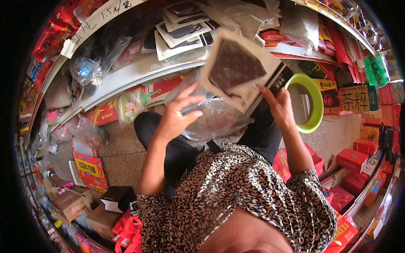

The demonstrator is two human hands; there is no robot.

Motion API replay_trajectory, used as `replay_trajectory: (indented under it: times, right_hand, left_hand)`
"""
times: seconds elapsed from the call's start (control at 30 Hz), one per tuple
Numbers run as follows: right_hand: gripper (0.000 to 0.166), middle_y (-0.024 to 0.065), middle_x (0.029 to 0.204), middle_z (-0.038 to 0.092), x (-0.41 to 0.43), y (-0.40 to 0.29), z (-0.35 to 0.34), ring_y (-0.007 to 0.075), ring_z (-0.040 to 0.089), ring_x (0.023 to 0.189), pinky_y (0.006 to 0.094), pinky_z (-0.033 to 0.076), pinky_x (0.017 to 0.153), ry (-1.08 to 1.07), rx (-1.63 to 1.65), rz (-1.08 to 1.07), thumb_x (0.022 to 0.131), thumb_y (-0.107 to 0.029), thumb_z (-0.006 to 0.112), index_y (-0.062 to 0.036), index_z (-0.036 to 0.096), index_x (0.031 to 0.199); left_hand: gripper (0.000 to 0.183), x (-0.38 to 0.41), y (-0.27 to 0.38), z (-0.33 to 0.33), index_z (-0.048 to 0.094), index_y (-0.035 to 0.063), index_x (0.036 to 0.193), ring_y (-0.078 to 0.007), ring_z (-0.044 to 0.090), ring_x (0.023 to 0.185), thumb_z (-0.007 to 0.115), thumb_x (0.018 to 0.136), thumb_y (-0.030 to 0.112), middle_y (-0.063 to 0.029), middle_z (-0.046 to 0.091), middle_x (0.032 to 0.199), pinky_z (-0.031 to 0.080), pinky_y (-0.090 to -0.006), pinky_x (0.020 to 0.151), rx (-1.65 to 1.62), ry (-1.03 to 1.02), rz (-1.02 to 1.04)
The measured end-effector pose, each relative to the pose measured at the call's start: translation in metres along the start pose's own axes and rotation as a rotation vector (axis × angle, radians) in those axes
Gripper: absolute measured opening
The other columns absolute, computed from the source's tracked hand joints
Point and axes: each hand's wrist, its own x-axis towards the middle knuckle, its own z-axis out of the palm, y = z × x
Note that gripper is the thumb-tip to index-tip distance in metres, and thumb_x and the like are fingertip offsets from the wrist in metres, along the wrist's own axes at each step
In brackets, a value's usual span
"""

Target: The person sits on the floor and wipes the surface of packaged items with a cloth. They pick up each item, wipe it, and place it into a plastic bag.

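Observation:
My right hand [278, 106] grips the lower right corner of a flat cream-coloured packet [235, 68]. A dark patterned panel fills much of its face, and a black band with writing runs along one edge. The packet is held tilted in front of the shelf. My left hand [182, 112] is raised to the left of it, fingers spread, with nothing in them. Below the packet, between my knees, lies a transparent plastic bag [218, 118]; its contents are hard to make out. Similar flat packets [183, 31] are stacked on the shelf beyond.
A white metal shelf [126, 76] curves across the front, with crumpled packaging [240, 15] on it. To the right stands a lime-green basin [318, 107]. Cartons [71, 204] and a black box [118, 197] are at lower left. Red boxes [352, 159] line the right side.

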Motion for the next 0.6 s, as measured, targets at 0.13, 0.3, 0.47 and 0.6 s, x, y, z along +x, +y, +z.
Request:
replay_trajectory:
  times: [0.13,0.3,0.47,0.6]
  right_hand:
    - [0.013,0.0067,0.085,0.068,-0.039,0.039,-0.038,0.0156,0.066,0.073,0.0301,0.055,0.065,-0.060,0.477,0.507,0.088,-0.010,0.065,0.0001,0.064,0.096]
    - [0.018,0.0173,0.090,0.070,-0.056,0.100,0.000,0.0265,0.071,0.076,0.0396,0.061,0.068,-0.174,0.671,0.939,0.089,-0.004,0.055,0.0066,0.063,0.102]
    - [0.024,0.0151,0.103,0.065,-0.036,0.181,0.083,0.0261,0.068,0.091,0.0414,0.058,0.082,0.013,0.942,0.893,0.098,-0.011,0.048,0.0050,0.053,0.115]
    - [0.024,0.0119,0.105,0.063,0.001,0.195,0.121,0.0249,0.066,0.093,0.0410,0.057,0.075,0.112,0.942,0.751,0.098,-0.010,0.048,0.0024,0.052,0.118]
  left_hand:
    - [0.016,-0.001,-0.072,0.018,0.070,0.0029,0.099,-0.0334,0.034,0.141,0.059,0.089,0.008,-0.0131,0.037,0.152,0.032,-0.0442,0.114,1.066,-0.215,0.172]
    - [0.024,0.022,-0.125,0.010,0.065,0.0020,0.109,-0.0309,0.056,0.112,0.051,0.094,0.015,-0.0134,0.050,0.140,0.048,-0.0443,0.091,1.153,-0.172,0.056]
    - [0.031,0.065,-0.100,-0.012,0.061,0.0036,0.118,-0.0297,0.062,0.096,0.051,0.090,0.008,-0.0112,0.060,0.130,0.053,-0.0399,0.082,1.125,0.027,0.280]
    - [0.036,0.091,-0.063,-0.008,0.059,0.0033,0.123,-0.0307,0.061,0.104,0.050,0.088,0.005,-0.0109,0.060,0.130,0.051,-0.0395,0.091,1.070,-0.008,0.281]
